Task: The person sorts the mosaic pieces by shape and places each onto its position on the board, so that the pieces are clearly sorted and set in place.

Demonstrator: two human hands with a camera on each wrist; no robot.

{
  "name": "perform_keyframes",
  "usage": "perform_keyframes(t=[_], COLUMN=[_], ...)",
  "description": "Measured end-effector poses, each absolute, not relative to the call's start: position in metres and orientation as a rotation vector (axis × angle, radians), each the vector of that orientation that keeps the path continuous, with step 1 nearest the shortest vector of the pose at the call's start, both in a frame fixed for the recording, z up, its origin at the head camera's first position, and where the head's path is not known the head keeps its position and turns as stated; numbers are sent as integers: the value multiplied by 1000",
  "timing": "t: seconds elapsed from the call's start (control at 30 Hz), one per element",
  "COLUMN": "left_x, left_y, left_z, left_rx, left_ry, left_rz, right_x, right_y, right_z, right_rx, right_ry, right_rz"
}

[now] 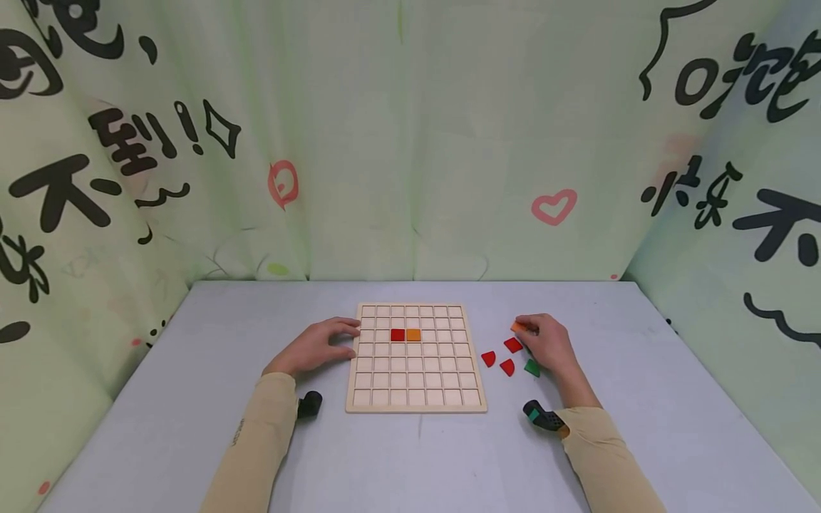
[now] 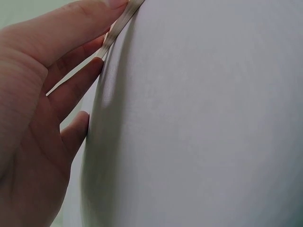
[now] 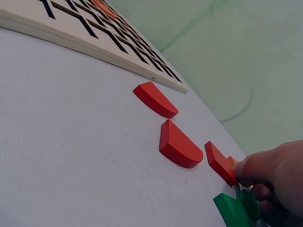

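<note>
A wooden grid board (image 1: 416, 413) lies flat, with a red square piece (image 1: 398, 335) and an orange square piece (image 1: 413, 335) side by side in its cells. My left hand (image 1: 317, 345) touches the board's left edge with thumb and fingers spread and fairly straight. To the right of the board, my right hand (image 1: 545, 342) pinches another orange piece (image 1: 517, 327), partly hidden by the fingers. Close by lie a red square-cornered piece (image 1: 513, 345), two red quarter-round pieces (image 1: 489, 358) and a green piece (image 1: 532, 368). Another green shape (image 3: 248, 202) shows beneath the right hand.
A white table (image 1: 410, 470) carries everything. Pale green curtains (image 1: 410, 142) with black lettering enclose it at the back and both sides. Dark wrist devices (image 1: 310, 405) sit by both sleeves.
</note>
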State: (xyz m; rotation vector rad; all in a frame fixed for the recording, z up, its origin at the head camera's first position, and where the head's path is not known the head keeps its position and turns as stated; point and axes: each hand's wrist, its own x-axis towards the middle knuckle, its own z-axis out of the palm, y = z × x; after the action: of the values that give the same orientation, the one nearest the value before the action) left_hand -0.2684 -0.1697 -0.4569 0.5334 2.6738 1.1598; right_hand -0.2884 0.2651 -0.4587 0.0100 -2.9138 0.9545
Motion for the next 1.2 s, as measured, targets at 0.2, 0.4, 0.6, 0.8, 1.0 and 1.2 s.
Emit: perform_keyframes(t=[0.2, 0.4, 0.6, 0.8, 1.0, 1.2], left_x=[-268, -269, -269, -269, -269, -270], left_y=[-170, -170, -171, -170, -170, -170], left_z=[-458, -456, -457, -458, -458, -459], left_rx=[539, 539, 539, 532, 538, 542], left_ry=[2669, 2671, 2675, 2670, 2677, 2674], left_rz=[1168, 1169, 1166, 1172, 1158, 1167], right_x=[-287, -285, -283, -279, -281, -281], right_y=[261, 251, 238, 223, 210, 201], right_z=[-456, -453, -447, -441, -439, -440], right_rx=[49, 129, 202, 267, 331, 406], right_ry=[-2871, -2813, -2827, -2848, -2850, -2834], right_rz=[989, 996, 1017, 1029, 1067, 1096])
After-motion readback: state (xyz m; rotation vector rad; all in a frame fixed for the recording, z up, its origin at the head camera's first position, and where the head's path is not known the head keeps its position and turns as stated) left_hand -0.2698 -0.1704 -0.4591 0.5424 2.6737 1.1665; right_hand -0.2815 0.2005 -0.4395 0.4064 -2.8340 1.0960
